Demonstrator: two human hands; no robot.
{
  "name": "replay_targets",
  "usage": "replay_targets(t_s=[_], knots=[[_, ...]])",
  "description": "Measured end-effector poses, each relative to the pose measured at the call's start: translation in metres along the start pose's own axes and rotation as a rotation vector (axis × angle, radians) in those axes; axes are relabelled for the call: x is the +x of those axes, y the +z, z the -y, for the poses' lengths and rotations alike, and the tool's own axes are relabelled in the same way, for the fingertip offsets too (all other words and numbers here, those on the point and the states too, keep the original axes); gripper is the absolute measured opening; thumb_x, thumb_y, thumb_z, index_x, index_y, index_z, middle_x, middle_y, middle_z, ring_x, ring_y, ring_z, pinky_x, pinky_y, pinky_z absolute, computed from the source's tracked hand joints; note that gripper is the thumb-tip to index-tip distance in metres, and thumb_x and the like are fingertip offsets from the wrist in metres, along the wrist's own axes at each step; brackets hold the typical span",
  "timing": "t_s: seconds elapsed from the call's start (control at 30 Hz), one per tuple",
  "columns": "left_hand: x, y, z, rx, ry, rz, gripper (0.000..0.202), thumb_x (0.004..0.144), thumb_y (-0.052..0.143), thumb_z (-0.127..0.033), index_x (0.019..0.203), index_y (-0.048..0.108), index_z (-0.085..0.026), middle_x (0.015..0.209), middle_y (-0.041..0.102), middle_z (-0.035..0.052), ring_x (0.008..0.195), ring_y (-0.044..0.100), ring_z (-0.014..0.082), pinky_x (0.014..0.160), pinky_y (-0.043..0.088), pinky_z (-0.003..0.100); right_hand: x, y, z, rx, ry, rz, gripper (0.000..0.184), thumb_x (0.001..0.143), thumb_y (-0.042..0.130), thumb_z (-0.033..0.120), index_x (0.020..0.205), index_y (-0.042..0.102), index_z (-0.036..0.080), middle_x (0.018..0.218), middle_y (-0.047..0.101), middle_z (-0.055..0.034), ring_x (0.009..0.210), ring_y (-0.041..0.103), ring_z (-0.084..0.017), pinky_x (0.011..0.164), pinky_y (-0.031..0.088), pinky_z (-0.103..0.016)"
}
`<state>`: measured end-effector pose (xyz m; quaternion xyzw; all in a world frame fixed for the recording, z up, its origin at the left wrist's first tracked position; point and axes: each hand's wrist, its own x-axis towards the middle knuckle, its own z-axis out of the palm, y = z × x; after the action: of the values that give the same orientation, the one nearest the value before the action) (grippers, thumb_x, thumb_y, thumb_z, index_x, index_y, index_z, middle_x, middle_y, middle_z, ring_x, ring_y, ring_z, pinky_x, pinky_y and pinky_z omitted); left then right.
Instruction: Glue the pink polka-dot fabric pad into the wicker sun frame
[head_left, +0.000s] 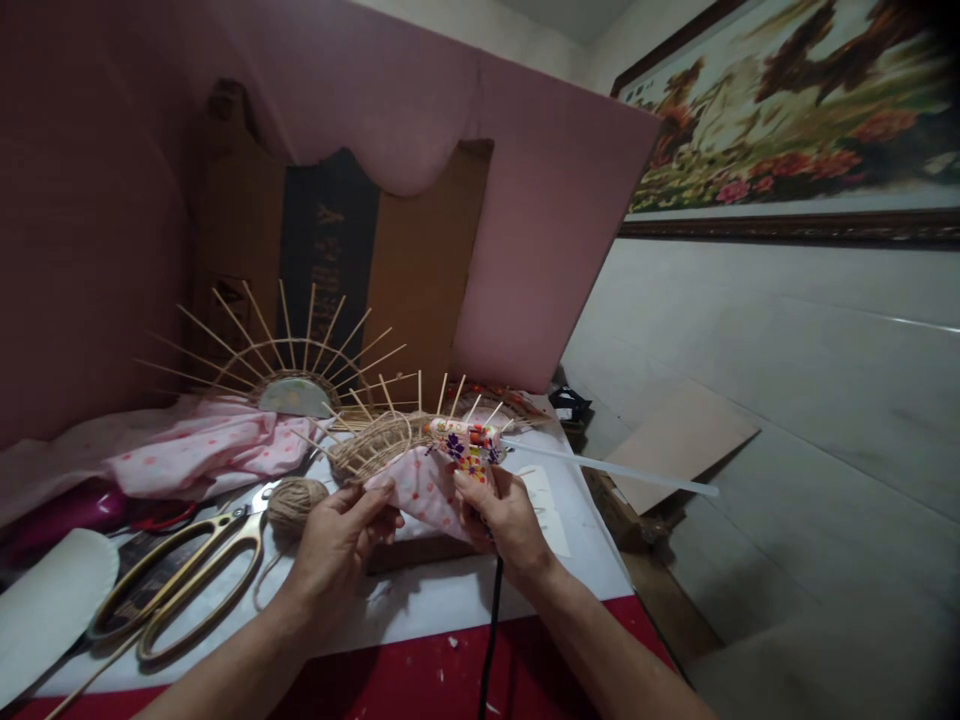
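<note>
Fabric (424, 490) sits mid-scene. Near left: scissors (241, 511), twine ball (298, 505) beside them. Left hand (352, 530): thumb and fingers pinch the fabric. Right hand (504, 515): fingers clamp round glue gun (469, 450). Beyond fabric: woven piece (367, 445), sticks jutting out. Far left: spoked piece (292, 393) before cardboard (427, 260).

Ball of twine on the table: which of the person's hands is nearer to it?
Left. The left hand, pinching the dotted cloth, is just beside the ball of twine; the right hand, around the glue gun, is farther off, beyond the left.
</note>
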<state>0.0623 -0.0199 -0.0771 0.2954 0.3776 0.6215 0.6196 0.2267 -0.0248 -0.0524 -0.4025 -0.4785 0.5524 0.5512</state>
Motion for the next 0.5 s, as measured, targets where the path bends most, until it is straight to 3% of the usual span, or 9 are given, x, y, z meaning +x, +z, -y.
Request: replay_targets(t_s=[0.3,0.5], knots=[[-0.008,0.003,-0.002,0.065,0.023,0.053,0.03,0.054,0.083,-0.034,0.063,0.064,-0.011,0.055,0.063,0.0015,0.048,0.056,0.012,0.043,0.042,0.021,-0.005,-0.001,0.01,0.008,0.045,-0.029,0.034,0.072,0.068,0.043,0.064,0.047,0.018,0.046,0.039,0.0095,0.031,0.025,-0.002,0.028,0.017,-0.017],[-0.01,-0.001,-0.003,0.296,0.102,0.112,0.029,0.069,0.072,-0.041,0.064,0.065,-0.013,0.056,0.065,0.0024,0.052,0.055,0.0117,0.054,0.044,0.023,-0.006,0.0,0.015,-0.004,0.045,-0.034,0.034,0.072,0.068,0.043,0.063,0.047,0.018,0.045,0.038,0.0095,0.032,0.026,-0.002,0.029,0.017,-0.016]])
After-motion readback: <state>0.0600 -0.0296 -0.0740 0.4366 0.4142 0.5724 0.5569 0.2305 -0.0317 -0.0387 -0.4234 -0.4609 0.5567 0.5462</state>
